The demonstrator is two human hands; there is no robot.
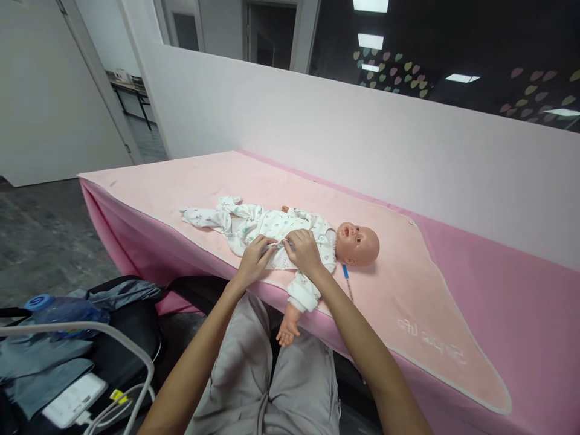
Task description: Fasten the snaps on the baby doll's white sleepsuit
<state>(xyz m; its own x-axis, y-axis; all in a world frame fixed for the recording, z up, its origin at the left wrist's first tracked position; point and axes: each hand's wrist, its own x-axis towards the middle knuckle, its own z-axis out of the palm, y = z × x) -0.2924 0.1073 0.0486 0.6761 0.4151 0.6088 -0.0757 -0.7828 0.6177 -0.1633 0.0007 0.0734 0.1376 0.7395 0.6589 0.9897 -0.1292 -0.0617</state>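
Observation:
A baby doll [357, 243] lies on its back on a light pink blanket [408, 302], head to the right. It wears a white printed romper [272, 225] whose leg parts lie spread to the left. My left hand [256, 258] and my right hand [304, 251] meet over the doll's belly. Both pinch the front edge of the romper with closed fingers. The doll's bare arm [290, 323] hangs over the table's near edge above my lap.
A blue-tipped thin stick, perhaps a thermometer [347, 279], lies by the doll's neck. The pink-covered table [521, 284] runs along a white partition wall [362, 139]. At the lower left sit a black bag [131, 326], a water bottle [58, 308], white cables and a white device [75, 400].

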